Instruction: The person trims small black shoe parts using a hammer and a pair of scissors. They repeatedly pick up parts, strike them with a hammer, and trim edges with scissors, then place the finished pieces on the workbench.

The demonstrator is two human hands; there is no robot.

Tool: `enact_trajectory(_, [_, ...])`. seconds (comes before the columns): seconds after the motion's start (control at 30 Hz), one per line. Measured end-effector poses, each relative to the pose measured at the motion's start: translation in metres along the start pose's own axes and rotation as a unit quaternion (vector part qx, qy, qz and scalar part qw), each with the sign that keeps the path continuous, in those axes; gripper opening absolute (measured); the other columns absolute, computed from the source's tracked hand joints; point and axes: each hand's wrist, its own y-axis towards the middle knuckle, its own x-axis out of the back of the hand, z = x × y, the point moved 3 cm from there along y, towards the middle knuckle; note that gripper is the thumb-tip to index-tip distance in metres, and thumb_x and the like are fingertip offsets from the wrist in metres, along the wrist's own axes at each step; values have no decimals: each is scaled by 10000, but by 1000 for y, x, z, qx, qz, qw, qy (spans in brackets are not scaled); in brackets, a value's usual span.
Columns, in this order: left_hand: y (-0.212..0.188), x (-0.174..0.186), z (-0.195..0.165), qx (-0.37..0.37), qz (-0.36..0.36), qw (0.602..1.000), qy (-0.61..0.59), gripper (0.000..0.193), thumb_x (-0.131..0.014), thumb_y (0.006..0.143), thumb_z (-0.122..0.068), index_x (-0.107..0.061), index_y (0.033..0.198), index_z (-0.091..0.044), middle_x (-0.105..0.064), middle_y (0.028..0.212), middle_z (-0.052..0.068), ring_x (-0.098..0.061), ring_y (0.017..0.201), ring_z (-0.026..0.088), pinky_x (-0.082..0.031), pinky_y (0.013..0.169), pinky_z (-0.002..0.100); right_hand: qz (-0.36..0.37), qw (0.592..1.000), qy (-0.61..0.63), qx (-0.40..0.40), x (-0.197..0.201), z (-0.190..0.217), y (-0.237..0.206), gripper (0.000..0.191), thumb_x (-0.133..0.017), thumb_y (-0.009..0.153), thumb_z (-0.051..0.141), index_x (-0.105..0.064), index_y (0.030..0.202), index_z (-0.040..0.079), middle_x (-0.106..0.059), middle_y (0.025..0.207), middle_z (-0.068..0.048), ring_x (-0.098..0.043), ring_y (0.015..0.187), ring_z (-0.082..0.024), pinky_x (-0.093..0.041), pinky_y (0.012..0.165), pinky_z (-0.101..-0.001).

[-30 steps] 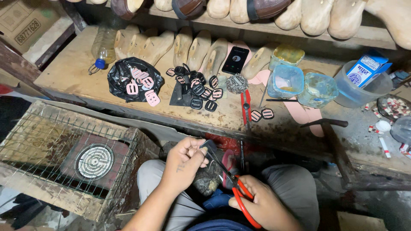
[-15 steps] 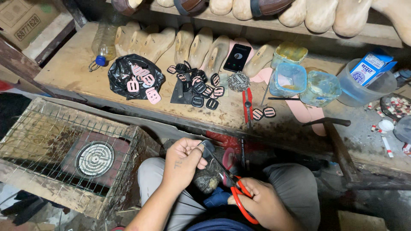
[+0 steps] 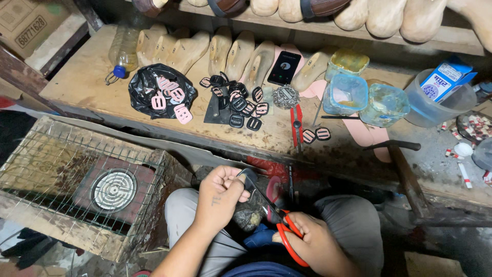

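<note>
Scissors (image 3: 279, 225) with red handles sit in the right hand (image 3: 312, 243), low centre of the frame, blades angled up-left toward a small dark piece (image 3: 249, 177). Right fingers are curled through the loops; blades look only slightly parted, though how far cannot be told exactly. Left hand (image 3: 218, 197) pinches the piece between thumb and forefinger, remaining fingers folded shut, just above the lap.

Judgement on the cut: keep the piece pinched close to the cut line, left fingertips outside the blade path, and feed the piece into the blades in short bites. Hold it steady over the lap so that offcuts drop clear.

Packages and labels:
- Upper left corner: brown cardboard box (image 3: 25, 23), flat face with dark printed digits.
- Upper left of the desk (image 3: 87, 82): clear plastic bottle (image 3: 123, 51) lying down, blue cap.
- Left centre of the desk: black plastic bag (image 3: 146, 84) holding pink buckles (image 3: 171, 95).
- Centre: black buckles (image 3: 238, 105) on a dark sheet, beside a phone (image 3: 283, 66) with a lit screen.
- Right of centre: three clear tubs (image 3: 348, 92), one yellowish, two bluish.
- Far right: blue and white carton (image 3: 447, 79), red lettering, standing in a clear beaker.

Wooden shoe lasts (image 3: 241, 51) line the back of the desk.
</note>
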Motion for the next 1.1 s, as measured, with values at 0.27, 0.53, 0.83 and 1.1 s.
enact_trajectory(0.27, [0,0,4,-4,11,1000,-2,132,-642,940,-50,-662,1031,44,-711,825,88,-676,659,109,-585,627,255,-2,999,-36,-30,2,-4,-3,319,-859,750,224,-718,981,56,-770,785,-88,-733,703,-179,-569,671,-312])
enact_trajectory(0.53, [-2,-2,13,-45,15,999,-16,68,-592,968,-26,-573,1010,25,-728,877,106,-702,761,109,-588,720,259,-68,985,-147,59,8,5,3,533,-888,688,333,-688,1104,66,-741,923,-144,-719,847,-346,-564,712,-412])
enact_trajectory(0.83, [1,-9,8,29,-11,993,-115,70,-544,974,-33,-524,996,30,-691,955,143,-762,825,199,-643,738,334,34,998,47,17,-9,-21,7,365,-842,799,240,-716,1089,57,-711,789,-34,-640,707,-149,-549,651,-291])
enact_trajectory(1.1, [-2,-11,3,-33,-8,997,-72,84,-563,984,-38,-533,1025,29,-708,972,146,-744,833,178,-645,768,326,143,947,259,-124,-15,-52,10,240,-748,891,174,-728,1111,78,-564,604,27,-503,466,-54,-410,452,-228])
